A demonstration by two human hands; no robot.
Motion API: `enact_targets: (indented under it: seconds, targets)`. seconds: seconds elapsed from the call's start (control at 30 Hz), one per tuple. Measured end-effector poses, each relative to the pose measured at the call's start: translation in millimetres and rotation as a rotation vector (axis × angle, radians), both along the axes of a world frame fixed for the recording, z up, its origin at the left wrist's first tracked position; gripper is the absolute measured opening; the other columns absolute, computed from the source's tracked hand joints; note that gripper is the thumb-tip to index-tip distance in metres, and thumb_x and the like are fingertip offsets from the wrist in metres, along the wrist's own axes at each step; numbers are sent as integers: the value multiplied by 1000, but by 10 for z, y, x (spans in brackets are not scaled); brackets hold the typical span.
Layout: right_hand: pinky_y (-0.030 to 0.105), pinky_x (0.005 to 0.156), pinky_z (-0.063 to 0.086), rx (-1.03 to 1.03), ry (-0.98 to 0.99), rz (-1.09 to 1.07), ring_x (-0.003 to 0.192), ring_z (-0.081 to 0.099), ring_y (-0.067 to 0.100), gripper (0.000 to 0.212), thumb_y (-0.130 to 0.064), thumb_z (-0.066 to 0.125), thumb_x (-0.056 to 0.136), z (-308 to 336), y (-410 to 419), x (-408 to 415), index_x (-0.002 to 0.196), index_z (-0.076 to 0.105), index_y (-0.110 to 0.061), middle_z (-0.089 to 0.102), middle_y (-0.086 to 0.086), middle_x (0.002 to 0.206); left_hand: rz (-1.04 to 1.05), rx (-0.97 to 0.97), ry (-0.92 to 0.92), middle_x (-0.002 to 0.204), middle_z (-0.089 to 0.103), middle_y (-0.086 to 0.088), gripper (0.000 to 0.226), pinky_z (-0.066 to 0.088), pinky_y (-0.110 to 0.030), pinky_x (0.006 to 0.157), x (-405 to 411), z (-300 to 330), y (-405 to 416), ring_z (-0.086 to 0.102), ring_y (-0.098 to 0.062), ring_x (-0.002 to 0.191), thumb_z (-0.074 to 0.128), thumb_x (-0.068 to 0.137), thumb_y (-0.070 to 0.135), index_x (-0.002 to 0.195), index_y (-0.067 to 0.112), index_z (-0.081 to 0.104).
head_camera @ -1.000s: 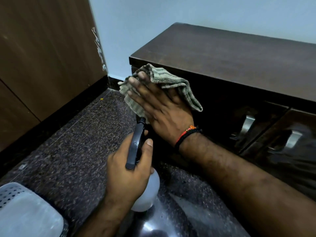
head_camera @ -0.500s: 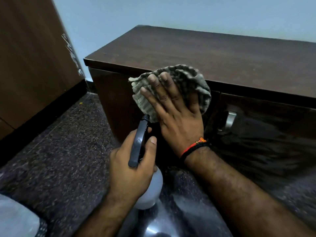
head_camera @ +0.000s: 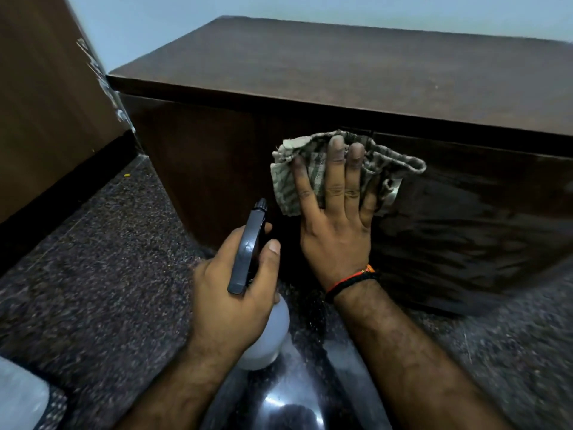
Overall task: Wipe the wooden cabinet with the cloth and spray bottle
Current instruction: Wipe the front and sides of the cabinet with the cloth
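Against the dark front of the wooden cabinet (head_camera: 217, 169), just below its top edge, we press the striped cloth (head_camera: 310, 181) flat with our right hand (head_camera: 336, 231), fingers straight and spread, the cloth showing at twelve o'clock from the palm. At eight o'clock from it, our left hand (head_camera: 229, 302) grips the spray bottle (head_camera: 266, 339), thumb curled beside the black trigger head (head_camera: 248, 246). We can read no label or writing on it.

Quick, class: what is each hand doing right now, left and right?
Left hand: grips the spray bottle, thumb beside its black head.
Right hand: open, straight fingers pressing the cloth flat against the cabinet front.
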State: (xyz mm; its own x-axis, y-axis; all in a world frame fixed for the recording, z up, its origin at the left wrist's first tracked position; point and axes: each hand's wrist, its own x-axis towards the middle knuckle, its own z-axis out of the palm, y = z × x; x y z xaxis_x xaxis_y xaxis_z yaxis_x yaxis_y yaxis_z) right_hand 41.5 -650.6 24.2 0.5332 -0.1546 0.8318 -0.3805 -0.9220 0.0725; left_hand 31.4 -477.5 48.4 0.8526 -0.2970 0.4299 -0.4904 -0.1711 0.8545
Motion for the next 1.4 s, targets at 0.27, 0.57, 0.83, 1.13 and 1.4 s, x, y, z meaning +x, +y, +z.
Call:
enact_targets:
  seconds: [0.27, 0.57, 0.83, 1.13, 1.4]
  targets:
    - [55, 121, -7, 17, 23, 81, 155, -11, 29, 76, -24, 69, 89, -785, -43, -3, 155, 31, -27, -20, 7, 167, -14, 22, 49, 56, 64, -3, 31, 58, -50, 56, 27, -260, -58, 69, -21, 52, 58, 97, 48, 112, 23, 69]
    - [50, 119, -19, -136, 178, 71, 156, -10, 24, 90, -41, 70, 89, -1177, -25, 44, 161, 16, -35, -10, -1, 170, -20, 25, 59, 55, 64, 1, 23, 57, -40, 57, 180, -490, -23, 69, -16, 53, 59, 100, 37, 87, 19, 65]
    - [47, 120, -13, -192, 288, 169, 155, -11, 19, 79, -30, 59, 98, -1203, 336, 406, 162, 12, -29, -5, -7, 169, 86, 3, 117, 59, 66, 0, 28, 58, -44, 60, 386, -680, 290, 70, -17, 56, 60, 97, 40, 85, 16, 67]
    - [28, 119, 7, -238, 448, 475, 142, 40, 12, 74, -23, 85, 76, -1247, 912, 1094, 143, 54, -18, 49, -6, 152, 192, -9, 127, 56, 65, -2, 35, 57, -50, 58, 652, -695, 822, 68, -22, 53, 59, 97, 41, 83, 10, 66]
    - [27, 121, 22, -657, 841, 414, 147, 31, 3, 54, -49, 47, 97, -1159, 947, 1087, 150, 39, -42, 34, -25, 156, 229, -21, 132, 57, 65, -2, 33, 58, -50, 59, 593, -651, 1004, 69, -24, 53, 58, 97, 42, 107, 14, 72]
